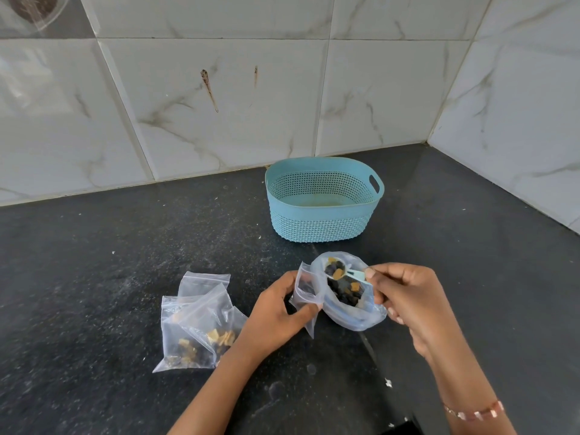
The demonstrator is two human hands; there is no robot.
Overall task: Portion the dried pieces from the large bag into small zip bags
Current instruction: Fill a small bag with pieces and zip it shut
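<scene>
Two filled zip bags (191, 334) lie aside.

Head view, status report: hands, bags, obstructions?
Left hand holds small zip bag open. Right hand pinches loaded scoop over large bag. Nothing obstructing.

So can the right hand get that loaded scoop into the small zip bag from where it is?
Probably yes: the right hand holds the scoop just beside the small zip bag, which the left hand grips, nothing between them.
</scene>
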